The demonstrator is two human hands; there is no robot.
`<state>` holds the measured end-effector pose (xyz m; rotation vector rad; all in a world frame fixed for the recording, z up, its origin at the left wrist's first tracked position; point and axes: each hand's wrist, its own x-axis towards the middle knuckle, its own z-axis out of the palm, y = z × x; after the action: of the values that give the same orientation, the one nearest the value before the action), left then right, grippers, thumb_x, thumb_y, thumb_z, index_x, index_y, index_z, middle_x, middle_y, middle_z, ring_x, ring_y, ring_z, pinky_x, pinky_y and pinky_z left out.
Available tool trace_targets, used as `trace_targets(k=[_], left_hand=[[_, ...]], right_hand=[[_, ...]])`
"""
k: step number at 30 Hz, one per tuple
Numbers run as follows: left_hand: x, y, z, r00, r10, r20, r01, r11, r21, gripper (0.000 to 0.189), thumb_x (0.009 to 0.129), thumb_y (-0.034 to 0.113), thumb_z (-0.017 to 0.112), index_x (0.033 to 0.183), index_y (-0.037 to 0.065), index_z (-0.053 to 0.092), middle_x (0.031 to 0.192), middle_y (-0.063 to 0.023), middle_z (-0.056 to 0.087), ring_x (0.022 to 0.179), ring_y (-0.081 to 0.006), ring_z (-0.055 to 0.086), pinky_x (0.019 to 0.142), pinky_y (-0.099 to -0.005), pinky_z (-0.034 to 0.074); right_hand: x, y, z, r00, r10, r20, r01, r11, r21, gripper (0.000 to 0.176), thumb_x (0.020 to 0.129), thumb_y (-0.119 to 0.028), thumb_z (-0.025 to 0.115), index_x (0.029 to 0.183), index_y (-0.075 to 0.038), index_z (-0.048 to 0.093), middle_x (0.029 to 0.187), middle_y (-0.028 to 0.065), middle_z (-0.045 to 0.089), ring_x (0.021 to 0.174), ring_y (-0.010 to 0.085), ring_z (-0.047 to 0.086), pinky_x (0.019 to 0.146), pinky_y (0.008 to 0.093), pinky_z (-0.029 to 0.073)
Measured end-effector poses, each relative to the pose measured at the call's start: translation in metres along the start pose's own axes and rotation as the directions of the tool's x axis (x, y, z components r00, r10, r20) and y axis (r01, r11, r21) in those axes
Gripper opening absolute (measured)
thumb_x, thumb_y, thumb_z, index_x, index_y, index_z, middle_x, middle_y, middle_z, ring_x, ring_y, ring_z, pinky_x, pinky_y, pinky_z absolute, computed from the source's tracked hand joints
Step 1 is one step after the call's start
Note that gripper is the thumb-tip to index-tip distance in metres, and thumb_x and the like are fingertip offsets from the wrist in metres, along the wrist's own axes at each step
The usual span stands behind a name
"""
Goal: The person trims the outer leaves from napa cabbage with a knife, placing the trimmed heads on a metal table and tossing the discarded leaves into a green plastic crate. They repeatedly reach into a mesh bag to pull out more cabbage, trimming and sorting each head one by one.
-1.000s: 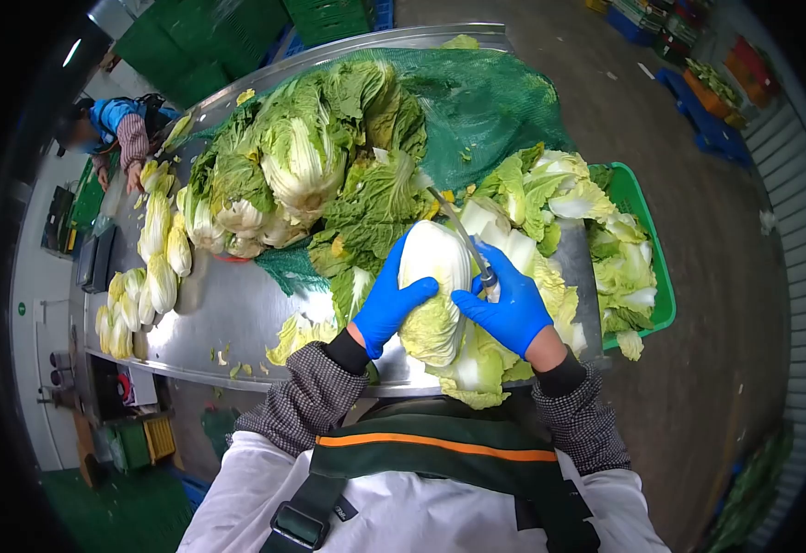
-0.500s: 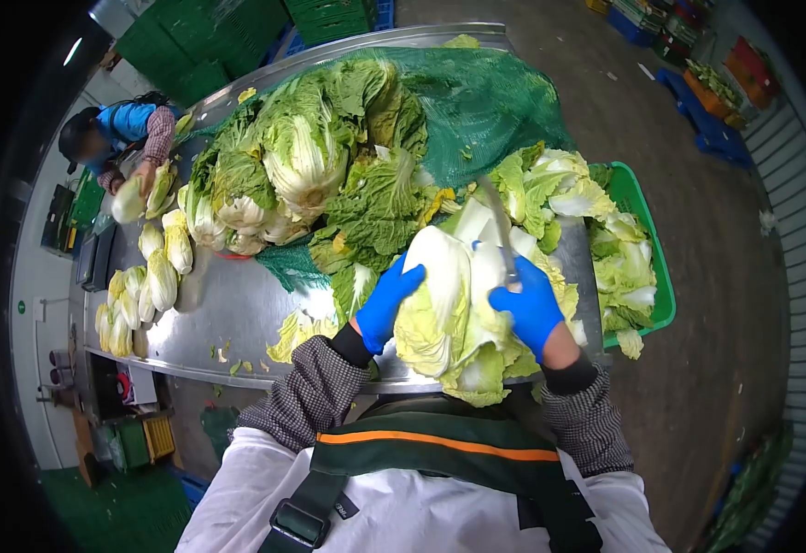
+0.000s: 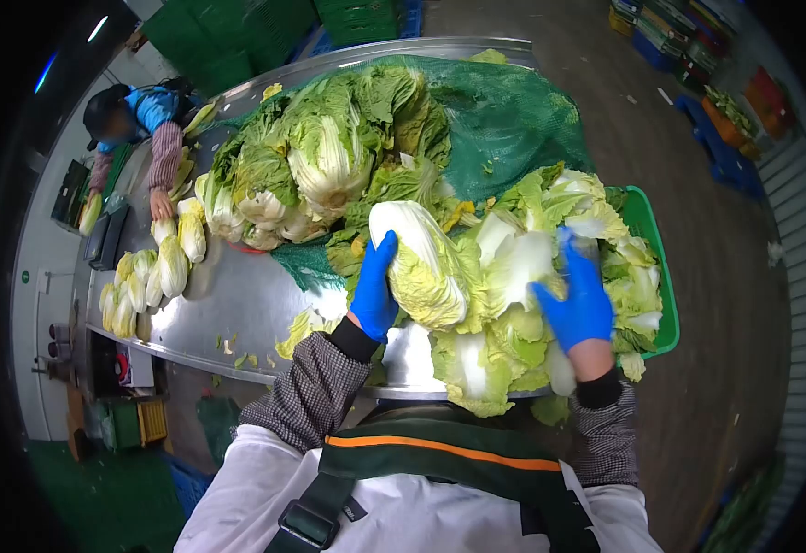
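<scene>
My left hand (image 3: 375, 293), in a blue glove, grips a trimmed Chinese cabbage (image 3: 423, 269) by its side, the white base pointing up and away. To the right, my right hand (image 3: 580, 300), also gloved in blue, is over loose outer cabbage leaves (image 3: 518, 267), its thumb apart from the fingers. A greyish, motion-smeared knife blade (image 3: 588, 247) seems to extend past those fingers; its handle is hidden. More stripped leaves (image 3: 475, 364) lie at the table's front edge, below the cabbage.
Untrimmed cabbages (image 3: 329, 166) are heaped on green netting (image 3: 513, 115) across the steel table (image 3: 210, 318). Small trimmed cabbages (image 3: 173, 267) stand at left, near a co-worker (image 3: 150, 115) reaching over them. A green crate (image 3: 665, 286) of leaves sits at right.
The cabbage in my left hand has come away from its outer leaves, moving left and up. My right hand has moved right, off the cabbage. The co-worker's hands have moved apart.
</scene>
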<state>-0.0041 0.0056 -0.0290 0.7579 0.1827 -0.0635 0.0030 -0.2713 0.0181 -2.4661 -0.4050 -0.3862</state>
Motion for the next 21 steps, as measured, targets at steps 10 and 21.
trace_targets(k=[10, 21], left_hand=[[0.007, 0.014, -0.006, 0.995, -0.096, 0.016, 0.096, 0.944, -0.315, 0.061, 0.092, 0.053, 0.044, 0.136, 0.010, 0.041, 0.132, -0.0134, 0.051, 0.119, -0.0296, 0.051, 0.102, -0.0486, 0.040], [-0.005, 0.017, 0.024, 0.938, -0.326, 0.116, 0.329, 0.944, -0.009, 0.081, 0.088, 0.060, 0.043, 0.143, 0.004, 0.028, 0.144, -0.0196, 0.035, 0.127, -0.0330, 0.042, 0.104, -0.0428, 0.038]], right_hand=[[-0.023, -0.043, 0.015, 0.910, 0.112, 0.400, -0.375, 0.638, 0.673, 0.028, 0.079, -0.011, 0.071, 0.104, -0.003, 0.059, 0.083, -0.0002, 0.058, 0.073, 0.0104, 0.058, 0.062, 0.0254, 0.048], [0.032, -0.058, 0.040, 0.818, 0.156, 0.553, -0.526, 0.590, 0.613, 0.067, 0.077, -0.037, 0.075, 0.127, 0.001, 0.050, 0.102, 0.0118, 0.064, 0.094, 0.0173, 0.060, 0.084, 0.0298, 0.047]])
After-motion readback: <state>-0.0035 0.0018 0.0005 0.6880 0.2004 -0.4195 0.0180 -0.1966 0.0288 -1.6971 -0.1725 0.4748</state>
